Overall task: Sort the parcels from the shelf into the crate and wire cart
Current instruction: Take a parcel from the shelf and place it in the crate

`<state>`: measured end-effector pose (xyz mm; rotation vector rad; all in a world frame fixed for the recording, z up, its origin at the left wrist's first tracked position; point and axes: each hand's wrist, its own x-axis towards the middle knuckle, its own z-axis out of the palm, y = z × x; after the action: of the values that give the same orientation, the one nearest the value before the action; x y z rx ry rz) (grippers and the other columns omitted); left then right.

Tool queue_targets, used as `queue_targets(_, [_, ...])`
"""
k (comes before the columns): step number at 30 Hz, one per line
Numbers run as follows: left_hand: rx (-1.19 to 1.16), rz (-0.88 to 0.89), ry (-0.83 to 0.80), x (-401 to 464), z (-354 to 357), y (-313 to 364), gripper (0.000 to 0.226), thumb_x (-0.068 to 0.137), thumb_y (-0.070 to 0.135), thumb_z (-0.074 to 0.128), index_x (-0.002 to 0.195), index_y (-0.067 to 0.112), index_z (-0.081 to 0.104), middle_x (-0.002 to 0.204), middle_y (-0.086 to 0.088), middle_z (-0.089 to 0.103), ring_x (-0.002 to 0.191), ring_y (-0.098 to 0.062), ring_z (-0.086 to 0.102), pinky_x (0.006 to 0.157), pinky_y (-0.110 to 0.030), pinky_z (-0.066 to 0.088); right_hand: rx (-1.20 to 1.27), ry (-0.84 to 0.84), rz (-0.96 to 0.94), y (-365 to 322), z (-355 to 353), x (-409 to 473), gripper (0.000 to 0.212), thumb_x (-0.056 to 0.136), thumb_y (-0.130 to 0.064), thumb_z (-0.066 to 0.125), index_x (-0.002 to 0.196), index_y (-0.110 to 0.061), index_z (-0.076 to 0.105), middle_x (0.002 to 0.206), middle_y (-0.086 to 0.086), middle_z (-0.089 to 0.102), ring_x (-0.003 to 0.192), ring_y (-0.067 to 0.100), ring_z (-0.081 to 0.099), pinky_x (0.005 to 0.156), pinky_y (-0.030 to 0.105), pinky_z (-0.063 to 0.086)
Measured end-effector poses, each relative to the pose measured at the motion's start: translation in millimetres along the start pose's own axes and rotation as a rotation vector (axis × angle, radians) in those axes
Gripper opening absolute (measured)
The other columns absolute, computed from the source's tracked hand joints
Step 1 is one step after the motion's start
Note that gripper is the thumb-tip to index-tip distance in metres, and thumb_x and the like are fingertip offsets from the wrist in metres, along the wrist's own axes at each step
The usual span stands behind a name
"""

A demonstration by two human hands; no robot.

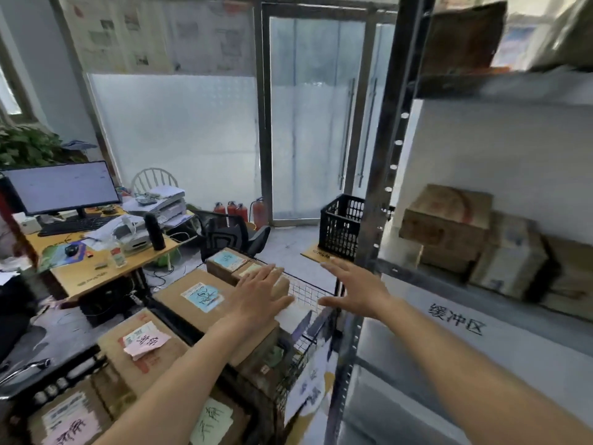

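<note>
Parcels, all plain brown cardboard cartons, lie in two places: several packed in the wire cart (308, 293) near the middle of the scene, and a few more on the metal shelf (426, 271) at the right; the nearest cart parcel (179, 300) carries a blue handwritten label, the far one (224, 263) a smaller blue label, and a near-left carton (141, 351) a pink slip that is lifting at one corner; on the shelf, a scuffed, tape-marked box (446, 220) sits on another, with a paler box (510, 255) just beside it to the right; the black plastic crate (340, 226) stands on the floor, far beyond the cart; judged by their looks, the cartons are stiff and matt, not slippery, probably light to middling in weight, though the blur makes that uncertain; best taken with both palms on opposite side faces, or under the bottom edges, never by the loose labels; the left hand (256, 290) is spread flat, fingers straight, over the cartons in the cart and seemingly resting on one; the right hand (356, 289) is open with fingers fanned, holding nothing, above the cart's right rim near the shelf post.
</note>
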<state>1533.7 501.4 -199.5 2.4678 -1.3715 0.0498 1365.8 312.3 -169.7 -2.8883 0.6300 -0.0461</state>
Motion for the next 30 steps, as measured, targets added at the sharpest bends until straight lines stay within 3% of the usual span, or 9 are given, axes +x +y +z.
queue_targets(8, [-0.126,0.21,0.079,-30,-48,137,0.076,0.095,0.067,0.048,0.159,0.032,0.027,0.166,0.006,0.025,0.151,-0.019,0.028,0.123,-0.041,0.024,-0.079,0.142,0.185,43,-83,-163,0.086,0.087,-0.073,0.058,0.159,-0.038,0.027,0.167,-0.008,0.024,0.151,0.021,0.03,0.121,0.043,0.031])
queue_targets(12, [-0.221,0.302,0.127,-35,-60,220,0.073,0.095,0.064,0.052,0.157,0.031,0.033,0.164,0.008,0.031,0.148,-0.018,0.034,0.117,-0.04,0.032,-0.118,0.201,0.287,89,-118,-229,0.09,0.086,-0.08,0.052,0.16,-0.039,0.023,0.169,-0.009,0.019,0.153,0.019,0.026,0.122,0.044,0.029])
queue_targets(20, [-0.368,0.457,0.064,-30,-39,380,0.071,0.095,0.062,0.055,0.156,0.031,0.033,0.16,0.009,0.035,0.144,-0.017,0.039,0.113,-0.042,0.039,-0.001,0.319,0.54,190,-151,-336,0.078,0.092,-0.073,0.051,0.159,-0.041,0.026,0.168,-0.014,0.018,0.152,0.014,0.026,0.121,0.04,0.028])
queue_targets(25, [-0.505,0.375,-0.072,-13,-1,458,0.074,0.095,0.064,0.053,0.159,0.034,0.028,0.164,0.011,0.029,0.147,-0.016,0.035,0.113,-0.039,0.037,0.097,0.344,0.605,263,-157,-372,0.077,0.092,-0.072,0.052,0.158,-0.041,0.027,0.167,-0.013,0.02,0.15,0.017,0.031,0.119,0.043,0.033])
queue_targets(30, [-0.479,0.238,-0.11,10,28,500,0.075,0.097,0.065,0.049,0.16,0.035,0.021,0.166,0.005,0.026,0.146,-0.024,0.037,0.11,-0.043,0.039,0.182,0.339,0.568,322,-157,-377,0.078,0.09,-0.072,0.051,0.157,-0.04,0.029,0.166,-0.01,0.024,0.149,0.019,0.033,0.118,0.044,0.035])
